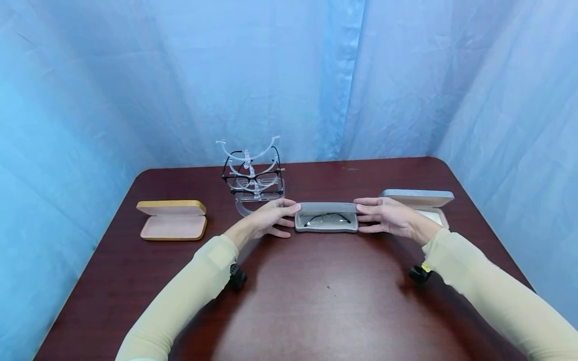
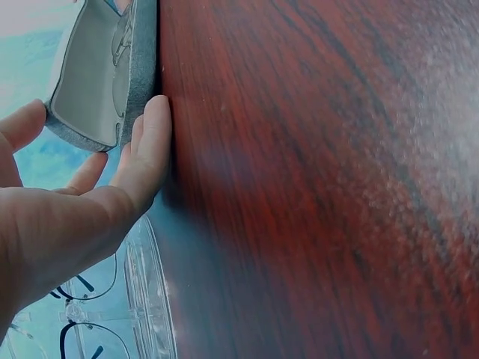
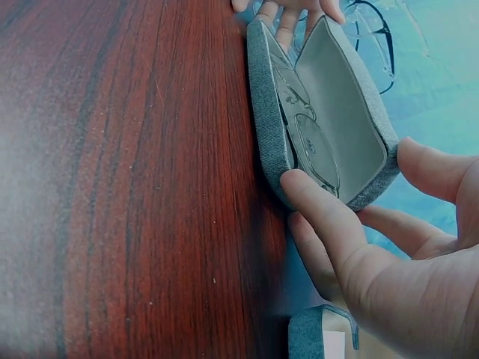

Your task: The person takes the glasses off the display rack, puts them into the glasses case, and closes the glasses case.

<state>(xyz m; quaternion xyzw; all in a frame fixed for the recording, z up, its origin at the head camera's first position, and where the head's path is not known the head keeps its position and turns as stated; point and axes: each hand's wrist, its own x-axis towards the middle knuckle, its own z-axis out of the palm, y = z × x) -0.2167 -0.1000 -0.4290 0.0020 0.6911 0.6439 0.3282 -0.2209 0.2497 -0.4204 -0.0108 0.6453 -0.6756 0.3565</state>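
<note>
A grey glasses case (image 1: 327, 229) sits with its lid partly raised, a pair of thin-framed glasses (image 1: 326, 217) lying inside. At the case's left end, my left hand (image 1: 269, 218) has its thumb on the lid's corner and its other fingers along the end of the case. Mirroring it on the right, my right hand (image 1: 389, 216) holds the other end. In the right wrist view, the thumb (image 3: 430, 168) is at the lid (image 3: 352, 97) and a fingertip touches the grey fabric base (image 3: 263, 112). Both lenses show within the case there.
A clear display stand (image 1: 250, 170) with dark-framed glasses stands behind my left hand. An open yellow case (image 1: 173, 228) lies at the left of the brown table (image 1: 316, 301). Behind my right hand is an open light-blue case (image 1: 417, 198), partly hidden. Blue curtains (image 1: 289, 75) surround the table.
</note>
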